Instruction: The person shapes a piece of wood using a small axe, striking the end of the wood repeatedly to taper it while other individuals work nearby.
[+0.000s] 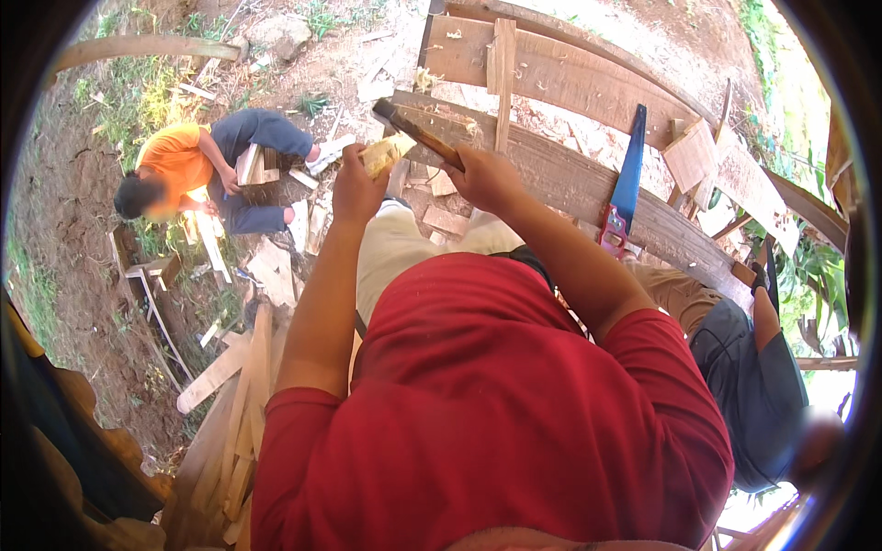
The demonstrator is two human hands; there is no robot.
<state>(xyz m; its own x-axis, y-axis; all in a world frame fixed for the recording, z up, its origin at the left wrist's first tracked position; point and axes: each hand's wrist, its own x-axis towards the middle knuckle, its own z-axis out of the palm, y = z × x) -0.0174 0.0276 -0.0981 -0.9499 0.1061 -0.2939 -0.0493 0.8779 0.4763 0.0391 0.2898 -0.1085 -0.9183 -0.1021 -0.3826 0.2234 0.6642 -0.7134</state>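
Note:
My left hand (359, 189) is closed around a short block of pale yellow wood (388, 154), holding it up in front of my knees. In my right hand (489, 180) is a tool with a brown wooden handle (432, 140). Its dark end points up and left, just beyond the block; whether it is a hatchet or a hammer, I cannot tell. The handle passes close by the block's right end, and contact between them is unclear. Right of my right arm, a handsaw (627, 184) with a blue blade and pinkish grip leans on the long plank bench (551, 158).
A person in orange (170, 156) sits at the left by wood pieces. Another person in dark clothes (744, 386) is close on my right, holding a wooden-ended tool. Loose boards (230, 413) are piled at lower left. Wood chips litter the ground; a plank (502, 78) crosses the boards ahead.

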